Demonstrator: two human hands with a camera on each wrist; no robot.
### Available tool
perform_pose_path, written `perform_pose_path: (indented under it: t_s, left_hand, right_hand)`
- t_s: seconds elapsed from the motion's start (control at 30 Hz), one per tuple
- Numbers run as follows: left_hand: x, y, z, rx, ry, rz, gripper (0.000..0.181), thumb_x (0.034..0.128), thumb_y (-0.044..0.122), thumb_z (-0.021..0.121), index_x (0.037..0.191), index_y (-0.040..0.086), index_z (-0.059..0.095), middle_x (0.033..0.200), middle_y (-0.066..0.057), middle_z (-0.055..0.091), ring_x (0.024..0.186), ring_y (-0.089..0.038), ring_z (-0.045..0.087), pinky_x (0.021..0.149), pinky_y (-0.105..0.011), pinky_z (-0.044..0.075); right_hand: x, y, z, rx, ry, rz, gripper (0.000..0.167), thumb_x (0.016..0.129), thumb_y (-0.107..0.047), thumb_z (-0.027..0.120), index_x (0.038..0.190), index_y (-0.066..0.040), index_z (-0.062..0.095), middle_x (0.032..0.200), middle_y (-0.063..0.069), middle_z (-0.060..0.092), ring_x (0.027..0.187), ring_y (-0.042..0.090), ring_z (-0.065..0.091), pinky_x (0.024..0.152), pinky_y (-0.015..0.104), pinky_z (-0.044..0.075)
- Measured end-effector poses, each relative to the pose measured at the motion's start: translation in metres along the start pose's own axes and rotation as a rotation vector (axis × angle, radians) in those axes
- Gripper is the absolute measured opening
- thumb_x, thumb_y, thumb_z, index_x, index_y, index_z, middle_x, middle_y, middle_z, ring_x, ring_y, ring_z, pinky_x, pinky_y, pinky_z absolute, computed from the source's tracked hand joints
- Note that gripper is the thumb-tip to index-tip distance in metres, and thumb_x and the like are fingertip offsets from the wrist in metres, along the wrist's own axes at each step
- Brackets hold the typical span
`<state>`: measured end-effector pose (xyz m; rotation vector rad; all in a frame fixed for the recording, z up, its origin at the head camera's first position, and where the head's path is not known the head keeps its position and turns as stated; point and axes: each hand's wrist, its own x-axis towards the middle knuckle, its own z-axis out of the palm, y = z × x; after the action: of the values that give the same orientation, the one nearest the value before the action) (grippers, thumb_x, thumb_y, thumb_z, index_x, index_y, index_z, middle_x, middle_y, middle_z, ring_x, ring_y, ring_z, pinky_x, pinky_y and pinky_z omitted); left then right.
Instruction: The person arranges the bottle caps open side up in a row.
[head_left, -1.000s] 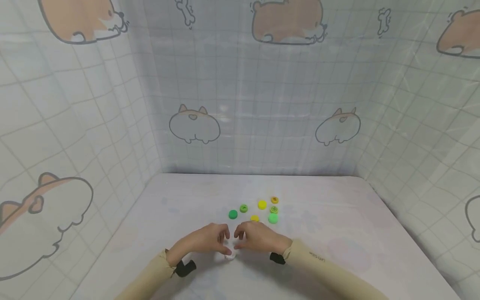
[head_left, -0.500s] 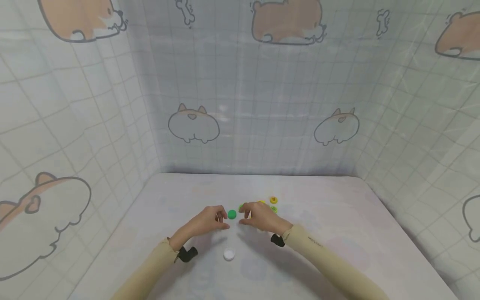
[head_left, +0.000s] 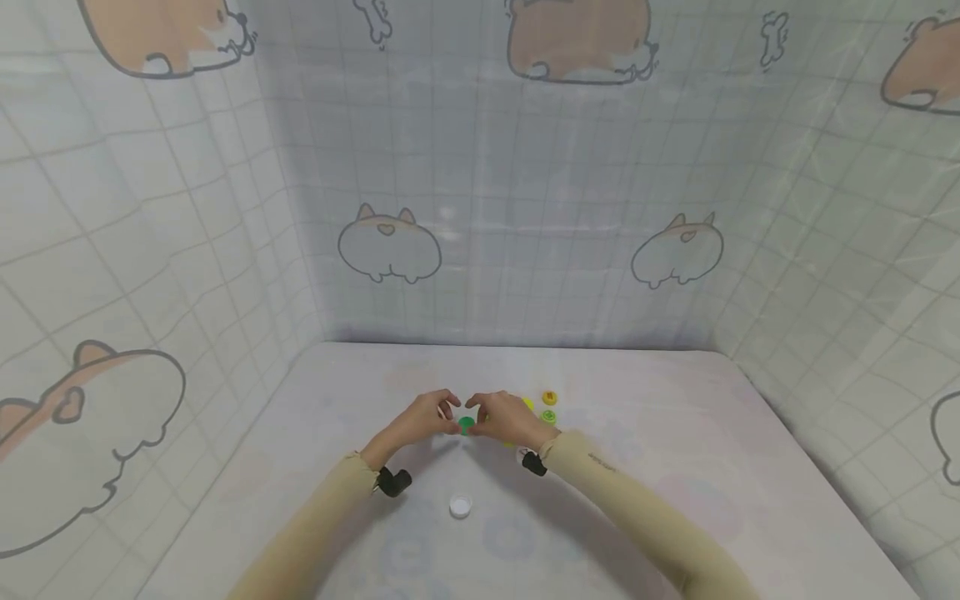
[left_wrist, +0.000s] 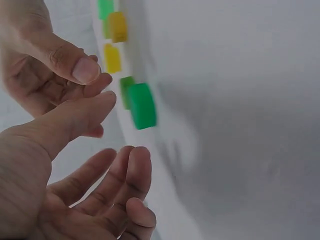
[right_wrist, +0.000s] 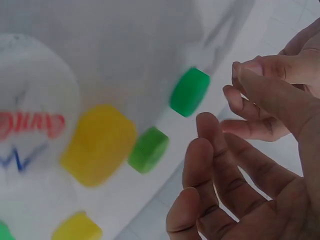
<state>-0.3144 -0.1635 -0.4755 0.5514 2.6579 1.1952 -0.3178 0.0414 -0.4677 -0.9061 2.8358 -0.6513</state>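
On the surface [head_left: 637, 517], the dark green cap [right_wrist: 190, 92] is framed by both hands and is partly covered by the thumbs in the head view. The left hand [head_left: 420, 419] is held with its thumb well parted from its bent, relaxed fingers; the right hand [head_left: 508, 419] is held in the same loose arch. In the wrist views, bare surface is seen between the cap's edge and the fingertips, so nothing is gripped by either hand. Only a narrow space is left between the facing fingertips.

On the right hand's side, room is tighter: a small green cap [right_wrist: 148, 150] and a large-looking yellow cap [right_wrist: 100, 145] are crowded together, and a white disc [right_wrist: 35, 95] with red lettering is seen next to them. Beyond that hand, an orange-yellow cap [head_left: 550, 398] and a light green cap [head_left: 549, 417] are placed near each other. Nearer the wearer, a white cap [head_left: 460, 507] is set between the forearms, well apart from the hands.

The far edge of the surface is met by a patterned curtain [head_left: 525, 208], some way beyond the fingers. Broad stretches are spanned between each sleeve [head_left: 630, 500] and the side edges.
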Motion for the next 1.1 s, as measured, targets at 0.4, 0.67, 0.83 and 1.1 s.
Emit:
perform_pose_path:
  t_s: [0.4, 0.67, 0.83, 1.1]
  left_hand:
    - [0.005, -0.013, 0.013, 0.040, 0.013, -0.041, 0.038, 0.0774, 0.011, 0.079, 0.111, -0.002, 0.068, 0.093, -0.009, 0.064, 0.083, -0.016, 0.059, 0.065, -0.027, 0.050]
    - [0.003, -0.014, 0.014, 0.021, 0.018, 0.007, 0.029, 0.0772, 0.013, 0.079, 0.103, 0.000, 0.072, 0.088, -0.006, 0.062, 0.081, -0.018, 0.059, 0.065, -0.029, 0.050]
    - [-0.001, -0.011, 0.012, 0.025, 0.007, 0.074, 0.030, 0.0788, 0.017, 0.079, 0.102, -0.001, 0.071, 0.084, -0.005, 0.062, 0.076, -0.016, 0.059, 0.060, -0.026, 0.050]
    - [0.001, -0.003, 0.010, 0.018, 0.005, 0.036, 0.027, 0.0791, 0.010, 0.077, 0.103, 0.002, 0.069, 0.085, -0.006, 0.068, 0.077, -0.016, 0.061, 0.062, -0.027, 0.049]
  right_hand:
    - [0.011, 0.004, 0.021, 0.025, -0.002, 0.018, 0.037, 0.084, -0.026, 0.075, 0.115, -0.007, 0.068, 0.086, -0.004, 0.068, 0.074, 0.005, 0.055, 0.067, 0.021, 0.047]
    - [0.012, 0.005, 0.025, 0.075, 0.018, 0.057, 0.023, 0.087, -0.021, 0.072, 0.107, -0.010, 0.072, 0.089, -0.002, 0.069, 0.078, 0.008, 0.057, 0.072, 0.023, 0.048]
    - [0.011, 0.008, 0.025, 0.077, 0.028, 0.047, 0.023, 0.086, -0.021, 0.073, 0.106, -0.010, 0.072, 0.089, -0.002, 0.070, 0.079, 0.008, 0.058, 0.073, 0.024, 0.049]
    - [0.006, 0.010, 0.019, 0.122, 0.051, 0.025, 0.024, 0.085, -0.022, 0.074, 0.107, -0.012, 0.070, 0.087, -0.001, 0.071, 0.078, 0.007, 0.062, 0.070, 0.021, 0.049]
